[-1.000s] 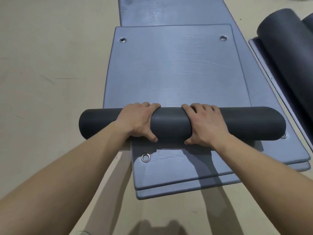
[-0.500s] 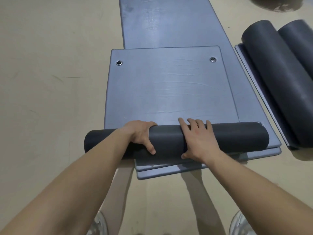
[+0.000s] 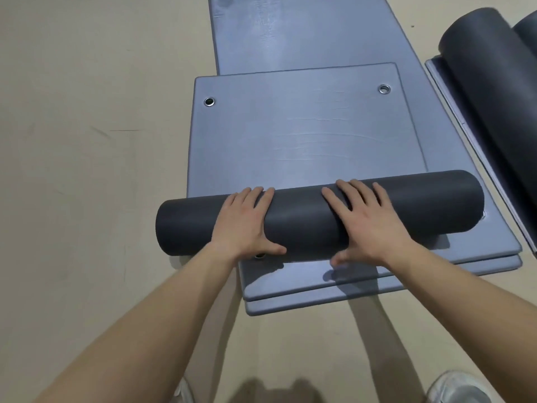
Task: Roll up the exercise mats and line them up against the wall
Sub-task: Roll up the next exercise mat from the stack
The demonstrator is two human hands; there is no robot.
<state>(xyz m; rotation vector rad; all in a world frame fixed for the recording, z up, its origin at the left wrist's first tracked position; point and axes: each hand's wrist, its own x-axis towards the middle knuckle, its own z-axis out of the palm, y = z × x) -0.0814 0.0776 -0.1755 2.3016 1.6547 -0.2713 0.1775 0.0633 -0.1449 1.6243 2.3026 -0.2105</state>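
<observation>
Your left hand (image 3: 241, 225) and right hand (image 3: 366, 225) both lie palm-down on the roll (image 3: 305, 221), the dark, rolled-up near part of the top mat (image 3: 305, 129). On each hand the fingers are straight and a little apart, reaching far over the crown of the roll, and the thumb points inward along its near face. Neither hand is curled round it.

The roll lies crosswise, left to right. Its left end sticks out past the mat's left edge over the floor (image 3: 87, 141), and its right end is above the stack (image 3: 290, 286) of flat mats underneath. The near edges of the stack show just below your wrists.

The unrolled part of the mat runs flat away from the roll, with two eyelets (image 3: 209, 101) at its far corners. A long mat (image 3: 290, 33) continues beyond it.

At the far right, two other rolls (image 3: 488, 82) lie lengthwise on a flat mat. Your shoes (image 3: 456, 388) show at the near edge.
</observation>
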